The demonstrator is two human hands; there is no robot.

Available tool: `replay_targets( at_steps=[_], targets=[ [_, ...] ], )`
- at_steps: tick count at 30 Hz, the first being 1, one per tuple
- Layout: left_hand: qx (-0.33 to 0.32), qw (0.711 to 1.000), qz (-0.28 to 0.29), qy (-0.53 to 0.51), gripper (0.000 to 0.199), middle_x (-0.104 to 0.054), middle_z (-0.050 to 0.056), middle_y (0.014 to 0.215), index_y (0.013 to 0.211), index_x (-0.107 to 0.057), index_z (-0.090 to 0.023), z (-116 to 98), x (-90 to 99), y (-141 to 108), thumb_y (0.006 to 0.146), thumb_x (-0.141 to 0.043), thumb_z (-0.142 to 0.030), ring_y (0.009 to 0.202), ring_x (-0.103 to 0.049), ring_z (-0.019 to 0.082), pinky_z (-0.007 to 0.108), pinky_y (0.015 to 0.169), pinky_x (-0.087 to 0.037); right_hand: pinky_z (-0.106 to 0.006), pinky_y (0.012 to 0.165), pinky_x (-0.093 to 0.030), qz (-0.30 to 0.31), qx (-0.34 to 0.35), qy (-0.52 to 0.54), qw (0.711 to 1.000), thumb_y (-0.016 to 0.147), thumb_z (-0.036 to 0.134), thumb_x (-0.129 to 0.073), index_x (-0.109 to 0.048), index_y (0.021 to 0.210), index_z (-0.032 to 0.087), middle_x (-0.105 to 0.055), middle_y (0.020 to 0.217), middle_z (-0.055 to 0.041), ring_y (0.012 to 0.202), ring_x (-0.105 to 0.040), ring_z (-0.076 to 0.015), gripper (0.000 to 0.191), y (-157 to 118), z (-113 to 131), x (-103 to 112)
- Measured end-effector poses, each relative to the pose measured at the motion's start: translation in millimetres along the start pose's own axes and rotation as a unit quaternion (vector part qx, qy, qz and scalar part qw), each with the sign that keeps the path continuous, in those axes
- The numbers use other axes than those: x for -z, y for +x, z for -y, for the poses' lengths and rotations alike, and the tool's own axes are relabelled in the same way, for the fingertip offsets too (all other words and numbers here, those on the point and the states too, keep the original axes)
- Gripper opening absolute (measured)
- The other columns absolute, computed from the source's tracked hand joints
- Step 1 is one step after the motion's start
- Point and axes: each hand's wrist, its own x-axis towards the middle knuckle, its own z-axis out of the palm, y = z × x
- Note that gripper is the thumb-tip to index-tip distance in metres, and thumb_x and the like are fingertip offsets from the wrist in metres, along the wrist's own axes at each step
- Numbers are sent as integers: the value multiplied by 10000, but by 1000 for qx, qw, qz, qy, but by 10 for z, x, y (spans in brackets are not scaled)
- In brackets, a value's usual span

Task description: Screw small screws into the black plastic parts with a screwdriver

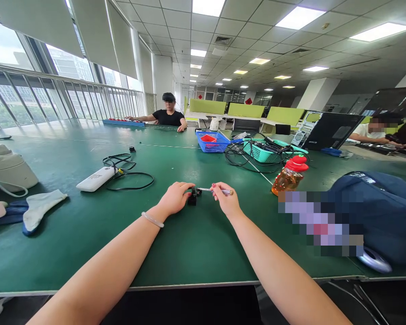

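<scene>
Honestly, the small black part point(191, 199) looks light and stiff, best held by its sides; left hand point(174, 197) touches it, grip unclear; right hand point(226, 199) pinches a slim tool point(206, 189).

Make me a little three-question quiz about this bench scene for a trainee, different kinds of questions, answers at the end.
1. Multiple choice: which of the wearer's hands holds the slim tool?
A) left
B) right
C) both

2. True or false: in the picture, the red-capped bottle is to the right of the blue basket.

3. Short answer: what is right beside the fingertips of the left hand, near the tool's tip?

Key:
1. B, the right hand.
2. True.
3. A small black object; it is too small to tell exactly what it is.
</scene>
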Motion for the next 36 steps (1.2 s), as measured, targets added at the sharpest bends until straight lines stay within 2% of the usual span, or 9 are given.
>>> replay_targets(
  at_steps=[4,7,11,14,18,20,23,29,36],
  targets=[
    [110,990,27,88,427,-623,79,1213,1306,-552,-303,24,-18,-15,924,-380,-222,1081,-550,275,464,945,-431,-255,555,-422,-10,-35,-72,997,803,535,-554,-646,810,202,-604,692,-10,584,-524,-136,346,39,-77,57],
    [139,982,60,113,382,-637,89,1171,1198,-643,-316,40,-21,-51,906,-405,-252,1074,-554,294,491,937,-415,-264,592,-448,15,-47,-96,994,771,452,-595,-674,880,215,-653,772,-15,627,-565,-144,273,41,-153,44],
    [141,982,61,109,322,-663,94,1125,1084,-707,-287,34,11,-81,853,-484,-303,1077,-550,321,523,953,-393,-284,657,-468,37,-48,-116,991,751,390,-611,-689,920,235,-688,857,-17,704,-596,-157,242,35,-193,13],
    [138,985,52,94,321,-668,84,1122,1026,-724,-263,4,35,-67,877,-451,-342,1078,-554,304,487,972,-403,-286,673,-468,39,-46,-124,990,761,386,-601,-689,920,236,-692,876,-18,725,-600,-159,236,31,-171,4],
    [84,995,37,48,401,-568,66,1314,1237,-607,-243,-59,-1,-44,930,-397,-393,1191,-508,243,378,1055,-381,-275,651,-468,42,-47,-122,990,787,404,-569,-684,922,233,-688,863,-16,706,-607,-155,246,21,-128,-1],
    [38,998,43,17,447,-517,65,1375,1314,-534,-255,-89,-51,-43,918,-441,-441,1257,-460,247,393,1089,-353,-274,654,-467,40,-45,-122,991,793,416,-563,-684,912,231,-686,848,-14,701,-606,-154,251,16,-115,-3],
    [9,997,78,3,417,-527,59,1371,1265,-559,-271,-117,-125,-47,900,-487,-459,1280,-436,272,454,1090,-342,-276,647,-462,28,-44,-124,991,799,435,-556,-681,886,226,-678,800,-14,682,-598,-156,258,15,-104,-1],
    [72,993,94,23,293,-616,44,1266,1168,-586,-275,-71,-136,-28,914,-458,-347,1232,-479,272,474,1046,-370,-281,598,-459,-1,-58,-116,991,805,477,-540,-674,866,218,-683,765,-26,633,-600,-162,298,29,-99,19],
    [133,988,68,35,437,-597,105,1280,1292,-505,-254,-10,-103,-37,886,-480,-412,1235,-472,318,513,1021,-373,-284,582,-475,3,-55,-75,996,788,458,-548,-683,799,205,-667,668,-28,612,-596,-168,287,29,-88,10]
  ],
)
